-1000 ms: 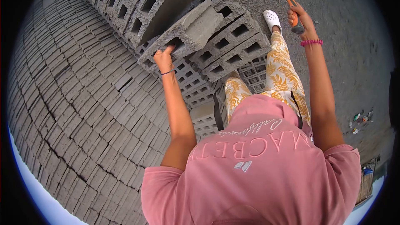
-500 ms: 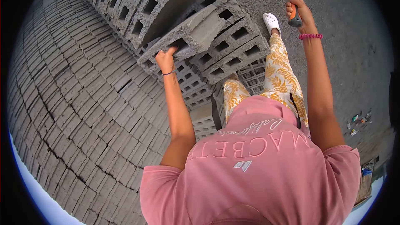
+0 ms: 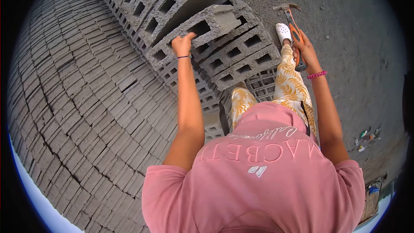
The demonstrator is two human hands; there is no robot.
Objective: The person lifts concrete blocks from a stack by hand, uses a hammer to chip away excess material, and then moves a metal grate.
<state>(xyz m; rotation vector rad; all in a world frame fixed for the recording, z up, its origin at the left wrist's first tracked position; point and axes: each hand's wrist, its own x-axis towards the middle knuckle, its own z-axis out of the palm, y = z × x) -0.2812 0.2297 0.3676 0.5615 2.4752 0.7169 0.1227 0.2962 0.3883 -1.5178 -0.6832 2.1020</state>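
Note:
My left hand (image 3: 183, 45) grips the near edge of a grey hollow concrete block (image 3: 222, 19), with the thumb at one of its square holes. That block lies tilted against a stack, and part of it is hidden behind other blocks. A claw hammer (image 3: 294, 30) with an orange and black handle is in my right hand (image 3: 307, 54). Its metal head points away from me, above the gravel and apart from the block. My right fingers are wrapped around the lower handle.
Stacked hollow blocks (image 3: 243, 51) stand directly in front of my legs. A broad field of packed blocks (image 3: 86, 103) fills the left side. Grey gravel ground (image 3: 358, 60) lies on the right, with scraps of litter (image 3: 364, 134). My foot in a white clog (image 3: 283, 32) is beside the stack.
My right hand has come down and inward, bringing the hammer head fully into view. My left hand and the gripped block have shifted up and right, closer to the leaning block beyond.

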